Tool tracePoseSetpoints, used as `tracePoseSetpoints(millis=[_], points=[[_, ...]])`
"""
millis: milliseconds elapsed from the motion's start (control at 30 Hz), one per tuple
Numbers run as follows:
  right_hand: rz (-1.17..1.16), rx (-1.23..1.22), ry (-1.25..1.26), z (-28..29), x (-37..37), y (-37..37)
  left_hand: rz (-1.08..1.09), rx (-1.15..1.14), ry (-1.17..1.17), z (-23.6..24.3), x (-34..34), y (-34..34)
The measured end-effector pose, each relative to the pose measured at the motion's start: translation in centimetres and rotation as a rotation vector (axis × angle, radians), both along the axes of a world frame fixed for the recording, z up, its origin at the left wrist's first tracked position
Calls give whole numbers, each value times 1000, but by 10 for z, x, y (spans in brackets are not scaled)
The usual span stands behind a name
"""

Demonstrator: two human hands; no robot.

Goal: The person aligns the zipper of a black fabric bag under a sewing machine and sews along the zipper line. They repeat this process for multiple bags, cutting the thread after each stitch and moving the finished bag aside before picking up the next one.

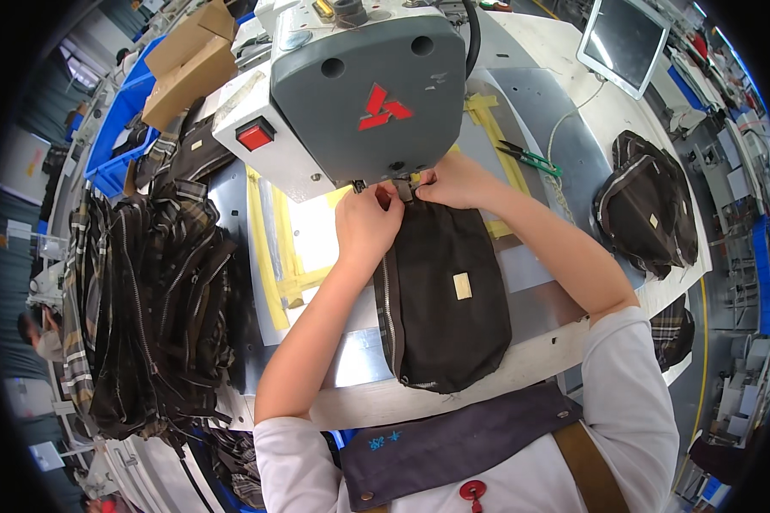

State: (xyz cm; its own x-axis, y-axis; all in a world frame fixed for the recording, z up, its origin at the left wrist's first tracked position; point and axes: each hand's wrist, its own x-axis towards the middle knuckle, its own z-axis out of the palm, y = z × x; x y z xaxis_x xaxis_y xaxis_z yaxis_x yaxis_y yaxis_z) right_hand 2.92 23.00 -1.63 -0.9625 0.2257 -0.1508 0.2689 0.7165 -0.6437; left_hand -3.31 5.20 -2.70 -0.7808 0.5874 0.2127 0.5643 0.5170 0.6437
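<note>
Brown pouch (449,316) (top partly obscured) occupies 2 hands (368,227) (458,182).

Cardboard box (188,92), blue bin (109,176), green-handled snips (535,161), white-framed screen (626,43)

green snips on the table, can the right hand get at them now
Probably yes: the green snips lie in the open to the right hand's right, though it's busy at the dark pouch's top.

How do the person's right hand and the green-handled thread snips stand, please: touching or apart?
Apart: the head view shows a plain gap between the right hand and the green-handled thread snips, which lie off to its right.
</note>
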Motion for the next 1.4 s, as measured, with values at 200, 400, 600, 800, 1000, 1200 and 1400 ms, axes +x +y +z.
tracePoseSetpoints(millis=[200,400,600,800,1000,1200,1400], points=[[11,9,21,-7,-18,7,10,29,10,-4,-8,2],[22,43,12,4,-10,3,-221,87,-5,11,-6,-11],[58,31,-8,10,-7,4,-401,92,328,12,2,-22],[54,17,6,14,-1,0,-465,-54,418,22,3,-19],[52,1,-32,18,-1,3,-416,20,380,14,3,-20],[73,-31,-63,28,1,3,-394,5,355,14,2,-20],[41,-34,-12,20,1,2,-415,-27,340,20,6,-19]])
